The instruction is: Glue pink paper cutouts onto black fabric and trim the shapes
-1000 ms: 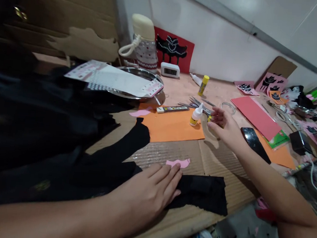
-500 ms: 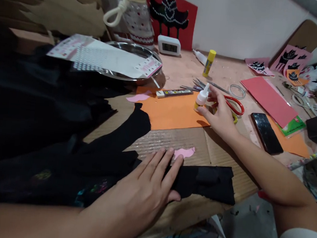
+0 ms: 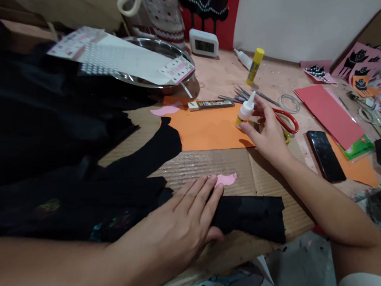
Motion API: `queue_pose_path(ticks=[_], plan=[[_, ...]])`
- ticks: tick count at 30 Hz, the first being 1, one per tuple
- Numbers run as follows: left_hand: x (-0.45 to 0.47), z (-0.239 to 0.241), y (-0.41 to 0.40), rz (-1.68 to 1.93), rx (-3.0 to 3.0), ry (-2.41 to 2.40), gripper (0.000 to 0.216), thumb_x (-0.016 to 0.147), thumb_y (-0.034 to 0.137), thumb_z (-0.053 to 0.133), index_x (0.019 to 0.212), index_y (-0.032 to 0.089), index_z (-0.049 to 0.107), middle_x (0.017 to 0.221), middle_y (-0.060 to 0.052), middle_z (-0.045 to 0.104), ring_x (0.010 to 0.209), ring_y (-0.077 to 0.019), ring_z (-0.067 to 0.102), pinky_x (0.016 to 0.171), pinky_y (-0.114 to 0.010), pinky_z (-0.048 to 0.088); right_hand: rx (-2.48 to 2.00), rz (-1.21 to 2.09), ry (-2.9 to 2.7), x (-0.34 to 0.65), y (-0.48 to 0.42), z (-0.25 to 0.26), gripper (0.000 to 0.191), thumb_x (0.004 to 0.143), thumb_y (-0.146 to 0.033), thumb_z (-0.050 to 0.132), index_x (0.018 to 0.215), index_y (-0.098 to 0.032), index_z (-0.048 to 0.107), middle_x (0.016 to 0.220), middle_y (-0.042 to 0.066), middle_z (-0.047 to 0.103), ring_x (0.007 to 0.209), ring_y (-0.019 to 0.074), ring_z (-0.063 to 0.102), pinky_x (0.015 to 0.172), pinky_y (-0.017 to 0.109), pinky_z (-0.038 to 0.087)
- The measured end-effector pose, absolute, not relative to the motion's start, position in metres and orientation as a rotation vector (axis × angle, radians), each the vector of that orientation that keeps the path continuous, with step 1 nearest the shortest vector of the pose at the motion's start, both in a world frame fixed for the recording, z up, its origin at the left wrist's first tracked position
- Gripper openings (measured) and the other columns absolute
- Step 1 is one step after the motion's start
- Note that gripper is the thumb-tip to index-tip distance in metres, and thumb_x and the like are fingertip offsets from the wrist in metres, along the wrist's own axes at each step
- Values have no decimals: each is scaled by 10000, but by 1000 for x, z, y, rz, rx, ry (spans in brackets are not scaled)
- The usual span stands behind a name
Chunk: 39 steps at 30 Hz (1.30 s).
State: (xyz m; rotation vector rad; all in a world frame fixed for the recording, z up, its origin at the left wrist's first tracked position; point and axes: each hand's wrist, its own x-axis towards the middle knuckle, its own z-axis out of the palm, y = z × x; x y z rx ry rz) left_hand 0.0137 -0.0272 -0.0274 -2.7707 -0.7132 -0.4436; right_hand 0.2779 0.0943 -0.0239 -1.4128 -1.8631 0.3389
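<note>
My left hand [image 3: 187, 214] lies flat, palm down, with its fingers stretched out over a strip of black fabric [image 3: 251, 215]. Its fingertips touch the edge of a small wavy pink paper cutout [image 3: 226, 179] on the cardboard [image 3: 238, 165]. Farther back, my right hand [image 3: 270, 130] has its thumb and fingers around a small white glue bottle [image 3: 245, 111] with a pointed nozzle and yellow label. The bottle stands slightly tilted over an orange paper sheet [image 3: 208, 129]. Behind that hand lie red-handled scissors [image 3: 289, 119]. Another pink cutout [image 3: 167, 109] rests at the sheet's left end.
Black fabric [image 3: 46, 117] heaps on the left beside a steel tray [image 3: 155, 84] with a bead sheet [image 3: 99, 64]. A pencil-lead case [image 3: 212, 105], glue stick [image 3: 255, 66] and small clock [image 3: 204, 43] are behind. A phone [image 3: 325, 155] and red paper [image 3: 329, 115] lie right.
The whole view has shifted slightly. Both hands keep nearly the same places, the left flat on the fabric and the right at the glue bottle.
</note>
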Motion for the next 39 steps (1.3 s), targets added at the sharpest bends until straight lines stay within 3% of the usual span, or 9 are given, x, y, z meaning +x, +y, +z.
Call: queue_pose_path(ticks=[4,9,16,18,20,23,27,33,39], plan=[[13,-18,-21,-402,-2778,-583,610,1124,317,258,1327,-96,658,1356,-323,676,1217,-386,727,937,-461,638,-1411,342,-1865,279,95,-25,694,899,-401,732,1503,-243,429,1519,148,585,1323,327,607,1143,552,497],[14,-16,-20,-397,-2785,-587,593,1093,407,443,1307,-97,672,1361,-332,665,1221,-401,722,950,-463,639,-1381,331,-1820,279,95,-25,639,937,-475,698,1466,-237,431,1429,153,619,1260,311,629,1109,541,524],[12,-25,-20,-421,-2871,-600,633,1036,457,601,1359,-86,627,1410,-336,638,1278,-401,688,1025,-465,597,-1277,272,-1837,283,52,10,158,1056,-418,565,1083,-263,578,1066,75,683,1043,259,687,967,458,579],[11,-27,-20,-470,-2890,-598,611,1055,450,565,1372,-70,617,1405,-319,655,1279,-383,689,1036,-452,589,-1090,412,-2210,285,30,22,135,1069,-348,551,994,-247,599,1021,60,747,975,230,718,913,413,593],[10,-28,-22,-540,-2880,-657,584,1094,431,466,1386,-56,605,1405,-294,668,1289,-380,681,1045,-460,582,-881,437,-2504,286,9,27,155,1065,-342,576,991,-211,612,1153,103,789,1062,247,729,942,412,597],[7,-22,-25,-542,-2865,-755,578,1129,381,293,1448,-21,559,1489,-255,621,1343,-394,637,1064,-496,572,-828,294,-2684,285,-11,24,213,1070,-367,580,984,-181,639,1314,137,766,1265,294,685,1097,492,541],[3,-15,-28,-377,-2912,-628,557,1126,293,231,1473,-30,524,1548,-272,556,1382,-389,605,1053,-519,582,-841,234,-2806,279,-23,16,271,1052,-408,600,936,-179,687,1385,137,734,1392,300,618,1239,511,436],[3,-21,-29,-372,-2943,-659,582,1131,345,218,1499,-17,487,1567,-274,534,1442,-386,543,1125,-532,508,-868,122,-2894,276,-30,12,302,1034,-438,622,979,-157,721,1442,185,687,1364,305,636,1141,455,530],[2,-29,-34,-447,-2966,-780,617,1129,413,235,1526,-11,441,1596,-281,490,1501,-411,457,1231,-536,369,-882,68,-2927,277,-30,13,333,1035,-467,604,897,-183,709,1434,184,692,1334,299,631,1090,442,534]])
